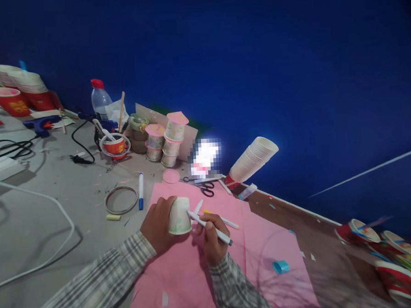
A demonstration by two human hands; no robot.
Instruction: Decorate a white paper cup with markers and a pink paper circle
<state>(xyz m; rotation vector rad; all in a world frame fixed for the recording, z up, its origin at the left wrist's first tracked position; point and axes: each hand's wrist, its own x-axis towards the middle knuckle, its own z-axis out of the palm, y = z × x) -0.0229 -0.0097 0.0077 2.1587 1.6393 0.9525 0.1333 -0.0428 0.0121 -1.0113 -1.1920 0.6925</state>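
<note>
Head view: left hand [160,223] wrapped around 1 green-patterned paper cup [180,217], wider end toward the person. Right hand [213,238] pinches 1 white marker [209,226], tip at the cup's right side; contact unclear. So the cup sits between the 2 hands, above pink paper [195,283] on the worktop [57,221]. Yellow-ended pen [228,221] just beyond the right hand's fingers. Left of the left hand: blue-capped marker [141,189], then a ring-shaped roll [123,212]. Beyond both hands: pink disc [171,176], black-handled scissors [207,189], 2 stacks of patterned cups with pink tops [172,137]. Farther out, beyond the right hand: tall leaning stack of white cups [254,158]. Turquoise piece [281,267] on the paper, right of the right hand.
</note>
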